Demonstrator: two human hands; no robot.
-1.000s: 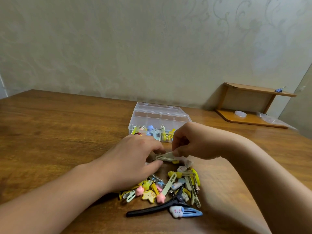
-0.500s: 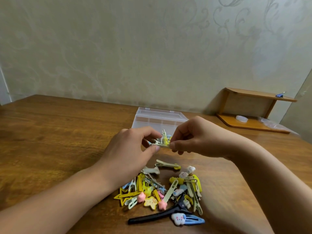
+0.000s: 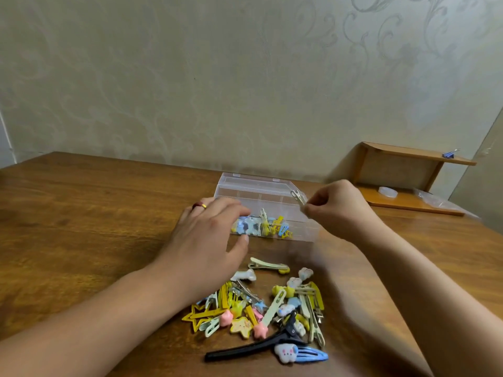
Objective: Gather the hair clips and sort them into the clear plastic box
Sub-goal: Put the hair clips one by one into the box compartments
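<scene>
A clear plastic box stands open on the wooden table, with several small clips in its front left compartment. My right hand pinches a small pale clip above the box's right side. My left hand hovers with relaxed fingers at the box's left front corner and holds nothing; a ring sits on one finger. A pile of colourful hair clips lies in front of the box, between my forearms, with a long black clip at its near edge.
A small wooden shelf stands at the back right against the wall, with a blue clip on top and a clear lid under it. The patterned wall runs close behind the box.
Both hands pinched one clip together over the pile. The left hand has let go and moved left; the right hand has carried the clip up over the box.
</scene>
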